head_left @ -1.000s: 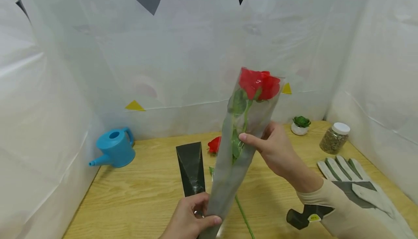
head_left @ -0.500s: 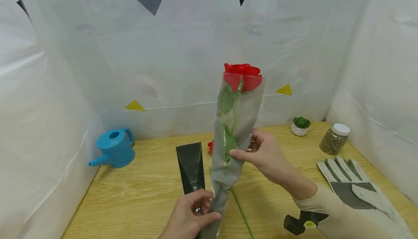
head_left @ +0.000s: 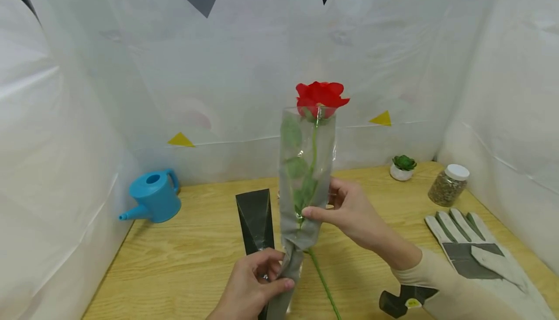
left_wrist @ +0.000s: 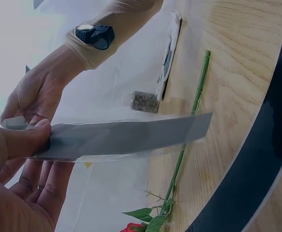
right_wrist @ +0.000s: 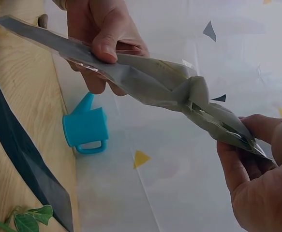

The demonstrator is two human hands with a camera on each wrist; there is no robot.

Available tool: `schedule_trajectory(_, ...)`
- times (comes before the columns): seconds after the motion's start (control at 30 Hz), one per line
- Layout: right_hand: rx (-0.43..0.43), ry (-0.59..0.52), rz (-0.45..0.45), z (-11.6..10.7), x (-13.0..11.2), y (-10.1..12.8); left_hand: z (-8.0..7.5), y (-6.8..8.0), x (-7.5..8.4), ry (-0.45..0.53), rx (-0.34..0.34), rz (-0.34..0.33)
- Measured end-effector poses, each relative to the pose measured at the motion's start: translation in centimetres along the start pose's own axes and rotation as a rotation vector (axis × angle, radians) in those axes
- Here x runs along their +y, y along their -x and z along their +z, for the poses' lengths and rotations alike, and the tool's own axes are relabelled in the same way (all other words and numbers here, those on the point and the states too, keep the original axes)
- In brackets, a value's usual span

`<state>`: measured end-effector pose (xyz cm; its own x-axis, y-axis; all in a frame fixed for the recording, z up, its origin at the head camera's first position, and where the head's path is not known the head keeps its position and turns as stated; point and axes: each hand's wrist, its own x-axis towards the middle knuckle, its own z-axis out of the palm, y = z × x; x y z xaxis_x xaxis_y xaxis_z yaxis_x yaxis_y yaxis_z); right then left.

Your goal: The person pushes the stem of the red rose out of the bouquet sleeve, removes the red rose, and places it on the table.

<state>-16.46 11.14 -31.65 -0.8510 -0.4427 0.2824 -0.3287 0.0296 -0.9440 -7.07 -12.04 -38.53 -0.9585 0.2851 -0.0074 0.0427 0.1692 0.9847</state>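
1. White plastic sheeting dotted with paper triangles is seen behind a wooden table (head_left: 196,242) in the head view. A red rose (head_left: 320,98) in a clear sleeve (head_left: 305,174) is held upright above the table. The sleeve's narrow lower end is pinched by the left hand (head_left: 251,286), while its middle is gripped between thumb and fingers of the right hand (head_left: 349,210). A black sleeve (head_left: 255,220), a second stem (head_left: 323,281), a blue watering can (head_left: 153,198), a small potted succulent (head_left: 402,167), a jar (head_left: 447,185) and a work glove (head_left: 471,247) are seen on the table.

2. From the left wrist, the film sleeve (left_wrist: 126,137) is shown clamped under the left thumb, the other fingers lying straighter beneath it.

3. From the right wrist, the crumpled sleeve (right_wrist: 155,84) is shown stretched between both hands, fingers curled on it at each end.

4. The wrapped flower is judged light, its film thin, slippery and easily creased, its bloom fragile; a hold low on the stem is judged safest.
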Motion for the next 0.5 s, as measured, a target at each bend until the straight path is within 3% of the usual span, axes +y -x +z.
schedule_trajectory(0.2,-0.003,-0.059,0.017,-0.04,0.23,0.02,0.06,-0.39,-0.08,-0.015,0.037,-0.021)
schedule_trajectory(0.5,0.031,-0.162,0.026,-0.64,-0.29,-0.03,0.28,-0.54,-0.25,-0.044,0.007,0.0)
